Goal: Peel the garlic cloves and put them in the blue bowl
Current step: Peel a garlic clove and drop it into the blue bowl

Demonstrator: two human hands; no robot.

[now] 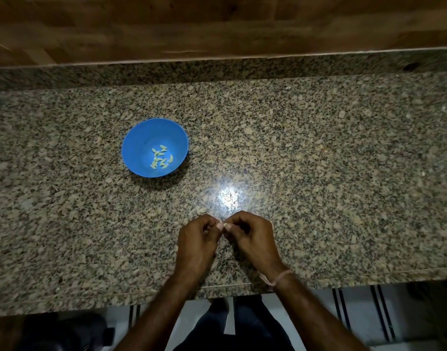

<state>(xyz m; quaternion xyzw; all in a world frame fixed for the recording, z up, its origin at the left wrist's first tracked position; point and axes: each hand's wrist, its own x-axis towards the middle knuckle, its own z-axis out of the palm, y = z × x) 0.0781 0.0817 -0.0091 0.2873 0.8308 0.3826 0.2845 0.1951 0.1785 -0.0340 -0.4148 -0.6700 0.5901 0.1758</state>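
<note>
A blue bowl (141, 138) stands on the granite counter, left of centre, with several pale peeled garlic cloves (161, 158) at its bottom. Near the counter's front edge my left hand (196, 239) and my right hand (253, 236) meet fingertip to fingertip. Both pinch one small garlic clove (221, 221), which is mostly hidden by the fingers. Just beyond my left hand lies a small heap of garlic pieces or skins (201, 211) on the counter; which of the two it is I cannot make out.
The speckled granite counter (318, 173) runs wide to both sides, with a raised granite lip and a wooden wall behind. A bright light glare sits just beyond my hands. The front edge (344, 274) is close below my wrists.
</note>
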